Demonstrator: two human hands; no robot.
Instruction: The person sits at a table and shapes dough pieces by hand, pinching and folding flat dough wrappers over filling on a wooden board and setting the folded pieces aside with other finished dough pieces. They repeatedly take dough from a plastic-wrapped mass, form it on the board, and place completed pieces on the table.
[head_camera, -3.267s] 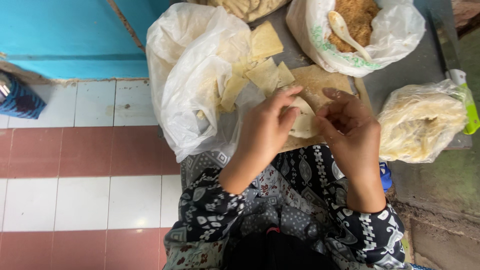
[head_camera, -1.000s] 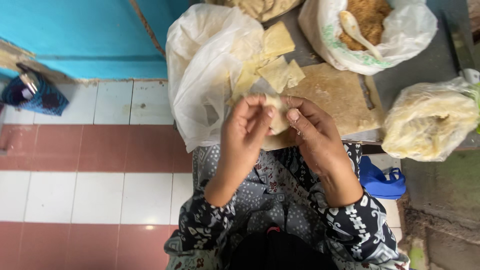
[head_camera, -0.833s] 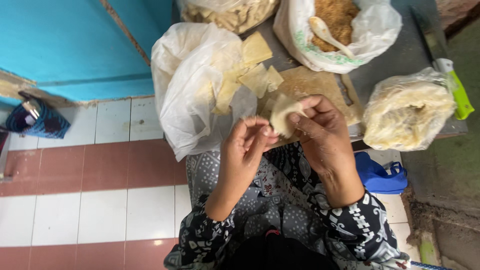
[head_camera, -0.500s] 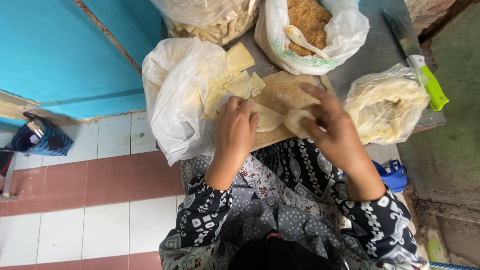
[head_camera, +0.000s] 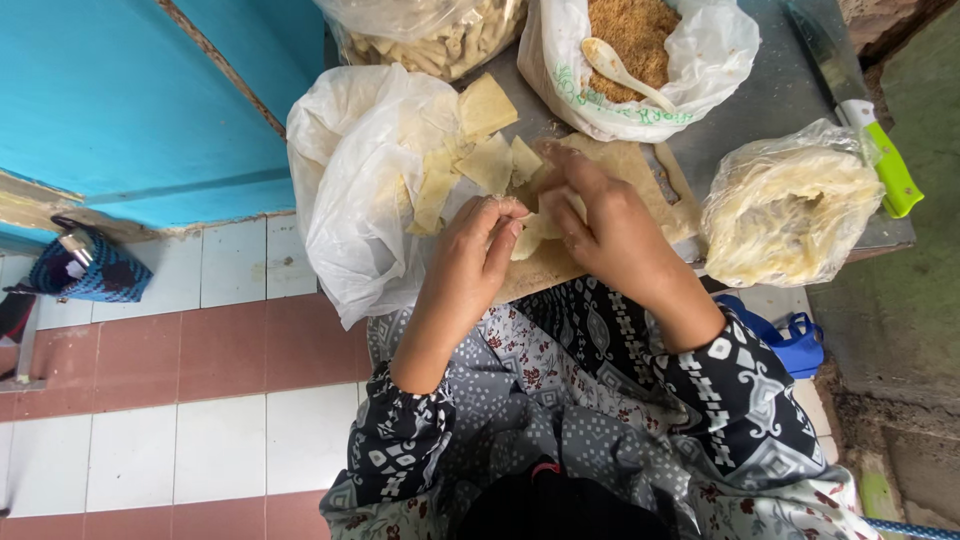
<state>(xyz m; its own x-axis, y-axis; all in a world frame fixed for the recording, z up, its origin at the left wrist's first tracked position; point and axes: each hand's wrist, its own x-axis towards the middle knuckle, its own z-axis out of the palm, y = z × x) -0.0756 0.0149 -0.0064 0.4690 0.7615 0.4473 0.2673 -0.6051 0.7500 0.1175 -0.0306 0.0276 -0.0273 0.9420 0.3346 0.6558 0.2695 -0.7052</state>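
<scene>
Left hand (head_camera: 478, 250) bent over the near edge of a wooden board (head_camera: 640, 165), fingertips pinched together on a pale folded dough piece (head_camera: 528, 238) lying on that board

Right hand (head_camera: 605, 228) just beside, palm down, fingers spread and pressed on the same dough piece and the wrappers next to it; closed around anything or not, cannot tell, since the back of the hand hides the fingertips

To the left of the board, touching it, an open white plastic bag (head_camera: 355, 180) spilling square pale yellow wrappers (head_camera: 487, 160) onto the board's far left corner

Behind the board, a second white bag (head_camera: 720, 55) full of brown crumbly filling (head_camera: 640, 30) with a pale spoon (head_camera: 618, 68) resting in it

At far left of that, a clear bag of finished folded pieces (head_camera: 440, 35)

To the right, near the board, a clear bag of pale thin sheets (head_camera: 790, 205), and past it a knife with a green handle (head_camera: 885, 165) at the edge of the grey metal table (head_camera: 770, 100)

On the tiled floor well to the left, a small blue woven basket (head_camera: 90, 270)
</scene>
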